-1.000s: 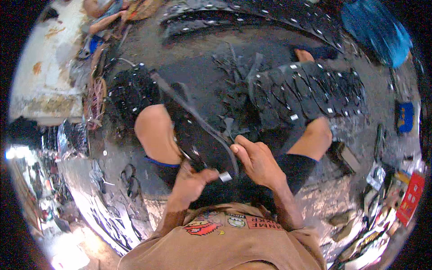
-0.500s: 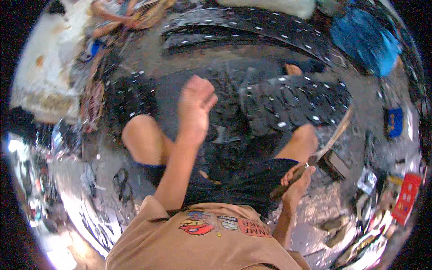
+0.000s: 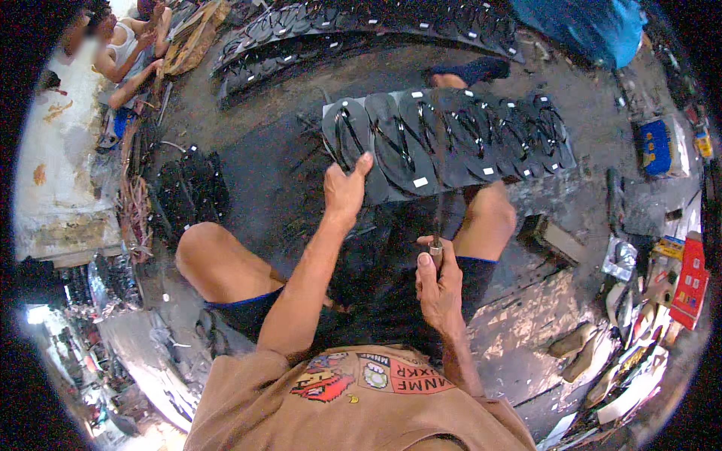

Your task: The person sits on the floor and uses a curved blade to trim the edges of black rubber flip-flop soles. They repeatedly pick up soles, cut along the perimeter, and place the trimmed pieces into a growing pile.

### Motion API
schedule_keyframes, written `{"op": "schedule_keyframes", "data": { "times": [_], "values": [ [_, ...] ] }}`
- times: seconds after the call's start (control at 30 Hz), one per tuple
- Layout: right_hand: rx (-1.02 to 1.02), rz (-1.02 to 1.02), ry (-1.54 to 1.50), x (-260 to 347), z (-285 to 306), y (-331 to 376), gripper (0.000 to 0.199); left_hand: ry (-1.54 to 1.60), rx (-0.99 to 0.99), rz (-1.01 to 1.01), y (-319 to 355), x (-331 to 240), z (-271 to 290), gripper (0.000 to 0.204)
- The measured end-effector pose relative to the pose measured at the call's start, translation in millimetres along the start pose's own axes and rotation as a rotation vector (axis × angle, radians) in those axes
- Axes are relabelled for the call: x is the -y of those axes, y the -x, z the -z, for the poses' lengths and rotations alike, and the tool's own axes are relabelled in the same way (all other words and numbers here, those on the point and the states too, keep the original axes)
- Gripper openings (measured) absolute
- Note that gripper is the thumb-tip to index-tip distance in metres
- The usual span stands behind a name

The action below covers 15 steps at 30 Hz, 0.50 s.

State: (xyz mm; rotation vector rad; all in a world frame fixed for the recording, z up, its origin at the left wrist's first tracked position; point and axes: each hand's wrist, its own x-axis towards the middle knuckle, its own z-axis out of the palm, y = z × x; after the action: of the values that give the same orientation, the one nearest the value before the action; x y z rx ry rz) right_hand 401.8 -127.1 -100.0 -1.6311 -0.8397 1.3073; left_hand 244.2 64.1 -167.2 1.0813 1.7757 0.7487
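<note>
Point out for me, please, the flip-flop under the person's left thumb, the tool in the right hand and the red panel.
Flip-flop (image 3: 350, 139), head view: top of its sole.
Tool (image 3: 436, 255), head view: its handle.
Red panel (image 3: 690, 284), head view: its middle.

A dark, scuffed grey floor (image 3: 583, 90) is spreading around, a stained, off-white flat surface (image 3: 68, 173) is lining the left, and white light (image 3: 36, 314) is glaring below it.

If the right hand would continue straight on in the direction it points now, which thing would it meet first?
The right hand would probably meet the row of black flip-flops first. The knife-like tool in its grip overlaps them in the picture, but whether it touches them is unclear.
</note>
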Motion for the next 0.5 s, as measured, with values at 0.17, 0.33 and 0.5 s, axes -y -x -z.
{"op": "schedule_keyframes", "data": {
  "times": [0.17,0.33,0.5],
  "values": [
    [0.067,-0.029,0.151,-20.2,-28.3,-7.2,0.038,0.291,0.164,0.169,-4.1,-16.3,35.3,0.048],
    [0.168,-0.123,0.202,-14.4,-30.7,-26.6,0.047,0.333,0.235,0.216,-1.8,-24.9,40.9,0.044],
    [0.170,0.054,0.209,-32.4,-36.7,-60.0,0.052,0.326,0.165,0.246,6.4,-28.1,31.8,0.040]
  ]
}}
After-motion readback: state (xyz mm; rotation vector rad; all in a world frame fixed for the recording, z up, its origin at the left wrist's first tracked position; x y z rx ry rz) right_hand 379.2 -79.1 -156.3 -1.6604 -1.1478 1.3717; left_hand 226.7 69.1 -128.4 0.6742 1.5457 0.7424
